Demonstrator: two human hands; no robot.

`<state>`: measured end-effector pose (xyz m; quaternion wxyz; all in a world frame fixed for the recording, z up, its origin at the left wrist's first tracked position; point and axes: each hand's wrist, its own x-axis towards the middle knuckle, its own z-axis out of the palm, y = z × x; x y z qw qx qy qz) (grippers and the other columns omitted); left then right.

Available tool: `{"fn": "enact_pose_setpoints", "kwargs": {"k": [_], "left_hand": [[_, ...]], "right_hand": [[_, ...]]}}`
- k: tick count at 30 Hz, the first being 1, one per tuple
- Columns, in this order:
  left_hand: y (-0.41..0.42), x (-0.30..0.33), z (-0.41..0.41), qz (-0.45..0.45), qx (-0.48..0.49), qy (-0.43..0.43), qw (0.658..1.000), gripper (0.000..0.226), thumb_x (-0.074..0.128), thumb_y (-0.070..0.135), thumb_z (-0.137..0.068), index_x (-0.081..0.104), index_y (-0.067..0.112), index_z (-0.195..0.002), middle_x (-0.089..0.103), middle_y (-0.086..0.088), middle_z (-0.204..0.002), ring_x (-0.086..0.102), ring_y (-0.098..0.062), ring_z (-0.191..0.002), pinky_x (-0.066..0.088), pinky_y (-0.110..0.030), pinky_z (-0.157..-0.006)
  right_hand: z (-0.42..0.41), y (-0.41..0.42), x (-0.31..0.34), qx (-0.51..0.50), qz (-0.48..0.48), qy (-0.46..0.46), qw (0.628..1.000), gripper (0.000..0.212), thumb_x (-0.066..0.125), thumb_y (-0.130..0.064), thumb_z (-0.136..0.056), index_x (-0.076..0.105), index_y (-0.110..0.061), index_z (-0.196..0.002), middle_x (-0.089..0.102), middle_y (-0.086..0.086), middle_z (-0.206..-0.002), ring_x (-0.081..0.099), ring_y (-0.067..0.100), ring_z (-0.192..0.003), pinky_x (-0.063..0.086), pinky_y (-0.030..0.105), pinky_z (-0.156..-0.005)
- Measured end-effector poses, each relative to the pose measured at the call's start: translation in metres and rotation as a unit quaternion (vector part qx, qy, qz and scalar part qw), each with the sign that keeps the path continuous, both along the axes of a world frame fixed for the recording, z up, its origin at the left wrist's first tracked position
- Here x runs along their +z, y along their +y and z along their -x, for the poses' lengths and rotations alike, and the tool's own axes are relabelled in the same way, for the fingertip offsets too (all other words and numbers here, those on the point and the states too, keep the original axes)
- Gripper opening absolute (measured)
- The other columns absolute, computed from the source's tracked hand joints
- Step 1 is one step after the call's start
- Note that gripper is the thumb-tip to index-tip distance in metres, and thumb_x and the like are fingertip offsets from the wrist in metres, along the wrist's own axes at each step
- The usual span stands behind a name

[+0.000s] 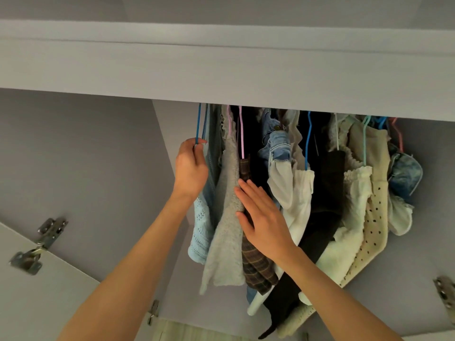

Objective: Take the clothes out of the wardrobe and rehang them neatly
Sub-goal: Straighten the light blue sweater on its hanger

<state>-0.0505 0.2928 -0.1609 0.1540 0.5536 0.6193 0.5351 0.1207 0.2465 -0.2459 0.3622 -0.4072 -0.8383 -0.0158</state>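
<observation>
Up at the wardrobe (221, 77), the left hand (190, 166) pinches the blue hanger (197, 126) at the far left end of the row, fingers curled round its wire, likely to unhook the pale blue knit top (200, 232) hanging from it. The right hand (263, 217) lies flat, fingers straight and slightly spread, against the grey fluffy garment (227, 217) and plaid piece (256, 267), apparently holding the neighbours aside. The clothes hang crowded, nothing out yet.

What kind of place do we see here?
Most likely the inside of a home wardrobe: clothes on coloured hangers crowd together, a door hinge shows, and the left hand grips a blue hanger.
</observation>
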Motion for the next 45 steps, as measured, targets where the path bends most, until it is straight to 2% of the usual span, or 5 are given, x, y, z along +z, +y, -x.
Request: {"fn": "enact_pose_setpoints", "kwargs": {"k": [16,21,26,31,45], "left_hand": [[-0.141,-0.023,0.057,0.018,0.132,0.009,0.991,0.018,0.044,0.012,-0.097,0.061,0.008,-0.102,0.059,-0.001,-0.088,0.054,0.001,-0.068,0.037,-0.005,-0.063],[-0.216,-0.047,0.069,0.049,0.168,0.027,0.984,0.017,0.046,0.011,-0.096,0.063,0.009,-0.097,0.053,0.011,-0.079,0.052,0.003,-0.068,0.035,-0.006,-0.063],[-0.278,-0.065,0.079,0.102,0.203,0.009,0.974,0.017,0.049,0.014,-0.094,0.065,0.008,-0.095,0.055,0.005,-0.074,0.047,-0.004,-0.059,0.034,-0.013,-0.058],[-0.332,-0.072,0.081,0.152,0.095,0.051,0.982,0.042,0.044,0.046,-0.085,0.070,0.014,-0.093,0.066,0.003,-0.090,0.050,-0.006,-0.083,0.035,-0.009,-0.078],[-0.517,-0.086,0.120,0.241,0.300,0.088,0.919,0.030,0.050,0.016,-0.094,0.057,0.019,-0.123,0.054,0.001,-0.124,0.055,-0.015,-0.108,0.039,-0.016,-0.087]], "right_hand": [[0.099,-0.015,0.080,0.119,0.084,0.091,0.985,0.035,0.045,-0.028,-0.091,0.063,-0.007,-0.113,0.064,0.007,-0.102,0.058,0.025,-0.093,0.047,0.038,-0.085],[0.176,-0.054,0.099,0.191,0.456,0.216,0.842,0.046,0.050,-0.018,-0.094,0.039,-0.002,-0.136,0.065,0.004,-0.103,0.061,0.020,-0.100,0.045,0.036,-0.097],[0.211,-0.106,0.088,0.191,0.641,0.280,0.689,0.009,0.046,-0.015,-0.097,0.045,-0.008,-0.092,0.055,0.009,-0.084,0.056,0.017,-0.063,0.055,0.029,-0.062],[0.219,-0.142,0.068,0.167,0.669,0.179,0.701,0.015,0.043,-0.013,-0.098,0.048,-0.010,-0.084,0.048,0.006,-0.071,0.042,0.014,-0.054,0.044,0.027,-0.052],[0.198,-0.276,0.026,0.184,0.433,-0.040,0.882,0.025,0.060,-0.028,-0.088,0.068,-0.005,-0.093,0.066,0.008,-0.085,0.058,0.023,-0.082,0.036,0.027,-0.067]]}}
